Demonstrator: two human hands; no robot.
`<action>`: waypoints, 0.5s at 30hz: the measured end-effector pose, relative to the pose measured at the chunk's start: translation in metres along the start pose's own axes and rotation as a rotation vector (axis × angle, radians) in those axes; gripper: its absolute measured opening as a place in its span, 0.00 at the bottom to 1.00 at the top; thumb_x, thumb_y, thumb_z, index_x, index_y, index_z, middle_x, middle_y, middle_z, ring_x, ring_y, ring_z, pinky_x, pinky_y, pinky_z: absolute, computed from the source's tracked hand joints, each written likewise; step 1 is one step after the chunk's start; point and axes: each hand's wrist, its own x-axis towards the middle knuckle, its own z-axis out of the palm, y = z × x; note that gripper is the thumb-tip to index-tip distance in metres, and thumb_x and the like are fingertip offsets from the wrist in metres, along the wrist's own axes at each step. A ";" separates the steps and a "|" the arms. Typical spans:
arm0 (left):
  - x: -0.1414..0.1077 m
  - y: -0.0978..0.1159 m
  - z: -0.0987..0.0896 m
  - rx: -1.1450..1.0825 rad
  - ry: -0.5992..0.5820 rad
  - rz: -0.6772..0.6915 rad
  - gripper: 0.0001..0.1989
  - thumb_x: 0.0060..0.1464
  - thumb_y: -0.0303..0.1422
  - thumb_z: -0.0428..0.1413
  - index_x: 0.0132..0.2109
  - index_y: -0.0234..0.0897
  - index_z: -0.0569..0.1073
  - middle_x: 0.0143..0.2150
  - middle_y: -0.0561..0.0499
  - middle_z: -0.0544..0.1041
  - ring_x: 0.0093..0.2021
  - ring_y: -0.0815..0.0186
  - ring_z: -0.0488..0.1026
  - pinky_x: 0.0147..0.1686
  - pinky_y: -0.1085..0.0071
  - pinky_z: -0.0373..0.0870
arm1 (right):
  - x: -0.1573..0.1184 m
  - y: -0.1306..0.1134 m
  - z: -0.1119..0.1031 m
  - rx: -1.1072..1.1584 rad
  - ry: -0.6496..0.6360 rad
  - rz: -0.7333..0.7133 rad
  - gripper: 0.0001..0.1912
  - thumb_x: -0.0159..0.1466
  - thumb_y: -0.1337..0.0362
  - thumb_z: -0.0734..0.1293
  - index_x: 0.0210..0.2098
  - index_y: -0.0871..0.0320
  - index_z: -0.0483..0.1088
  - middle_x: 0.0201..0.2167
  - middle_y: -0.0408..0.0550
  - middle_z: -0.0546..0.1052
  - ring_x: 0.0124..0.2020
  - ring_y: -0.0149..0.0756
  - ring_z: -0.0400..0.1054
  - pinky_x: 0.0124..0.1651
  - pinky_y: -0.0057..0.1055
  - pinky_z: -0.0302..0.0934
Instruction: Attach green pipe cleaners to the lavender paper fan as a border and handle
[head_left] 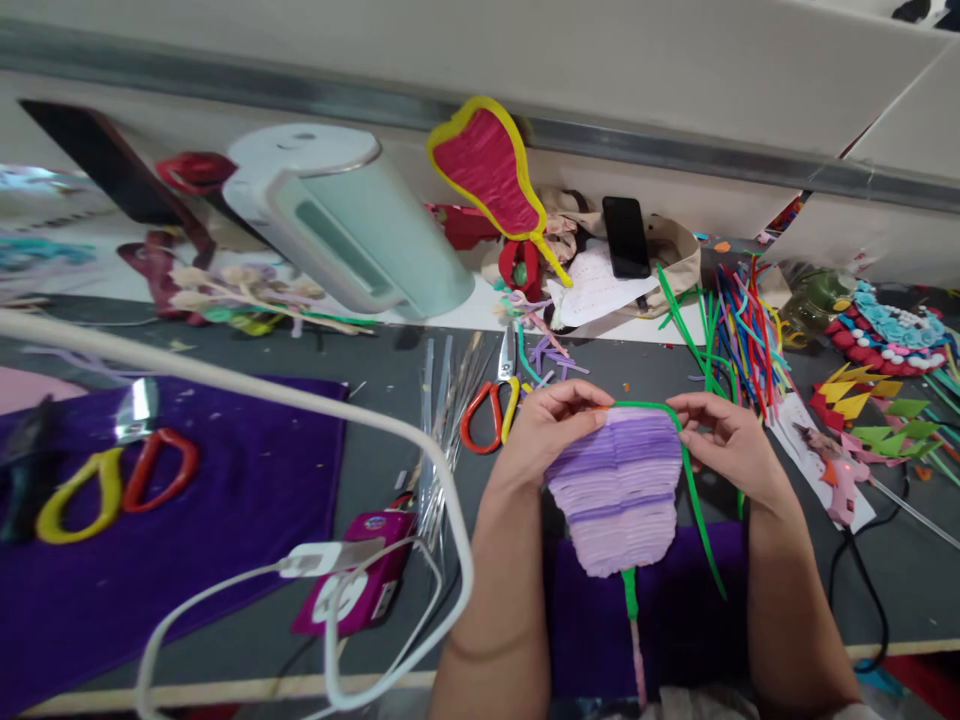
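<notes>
Fingers of our left hand (pixel 559 425) pinch the far left corner of the striped panel (pixel 619 490), thumb on its face, while thumb and index finger of our right hand (pixel 716 435) nip the green strip (pixel 694 510) at the far right corner. We have the panel in front of us, its lilac and purple bands lying crosswise, its broad edge away from us, its sides narrowing toward the stem (pixel 630 597), which points back at our body. Along that broad edge the strip runs from our left fingertips to our right; there it bends, and its loose length trails toward us outside the panel's right side. Near the bend it lies just beside that side; lower down it slants outward, its tip well apart. Our right hand is the nearer to this length, so we judge the angle between strip and side to matter most. We cannot tell whether our left fingers grip the strip's end too. Beneath the panel we see purple cloth (pixel 600 640); scissors (pixel 508 384) lie left of our left hand, coloured stems (pixel 750 340) beyond our right, and a glue gun (pixel 841 482) to its right.
</notes>
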 end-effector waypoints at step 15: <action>0.002 -0.004 -0.003 -0.014 0.049 0.018 0.10 0.38 0.32 0.69 0.31 0.36 0.79 0.26 0.54 0.75 0.25 0.73 0.68 0.25 0.77 0.61 | -0.001 -0.004 -0.007 0.119 -0.105 -0.027 0.24 0.58 0.64 0.73 0.53 0.54 0.70 0.39 0.47 0.70 0.33 0.30 0.65 0.24 0.22 0.68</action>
